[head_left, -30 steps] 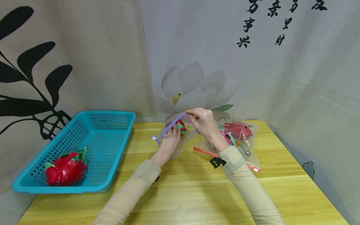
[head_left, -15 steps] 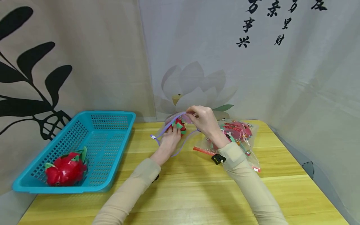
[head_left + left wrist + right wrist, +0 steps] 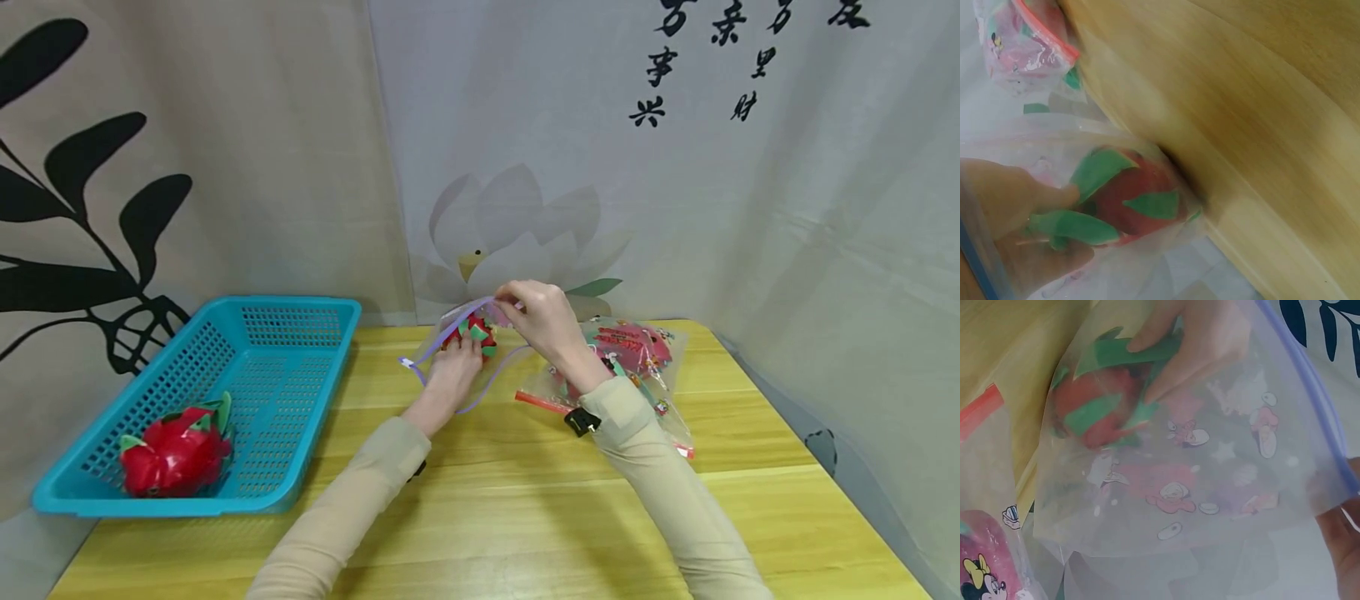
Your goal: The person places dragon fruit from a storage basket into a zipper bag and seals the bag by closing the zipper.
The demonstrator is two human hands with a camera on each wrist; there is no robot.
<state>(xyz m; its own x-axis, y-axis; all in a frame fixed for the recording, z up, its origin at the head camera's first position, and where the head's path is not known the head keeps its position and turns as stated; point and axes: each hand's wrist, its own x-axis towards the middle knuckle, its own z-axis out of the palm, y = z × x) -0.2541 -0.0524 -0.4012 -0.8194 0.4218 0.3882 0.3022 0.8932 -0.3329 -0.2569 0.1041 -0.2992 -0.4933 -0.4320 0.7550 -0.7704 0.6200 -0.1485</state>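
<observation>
Inside a clear zip bag with a purple slider strip and pink cartoon prints lies a dragon fruit, red with green leaf-like scales. My left hand reaches in through the bag's mouth. In the left wrist view, its thumb and fingers grip the fruit by its green scales. My right hand pinches the bag's upper rim and holds the mouth apart. A second dragon fruit, glossy red, sits in the blue basket at the left.
Two red-strip zip bags with red fruit inside lie right of the hands, partly behind the right forearm. The wooden table ends at a printed cloth backdrop behind the bags. Each wrist wears a small black camera.
My left hand has shifted the dragon fruit slightly leftward and up within the bag, so more red shows. My right hand has risen a little with the bag's rim.
</observation>
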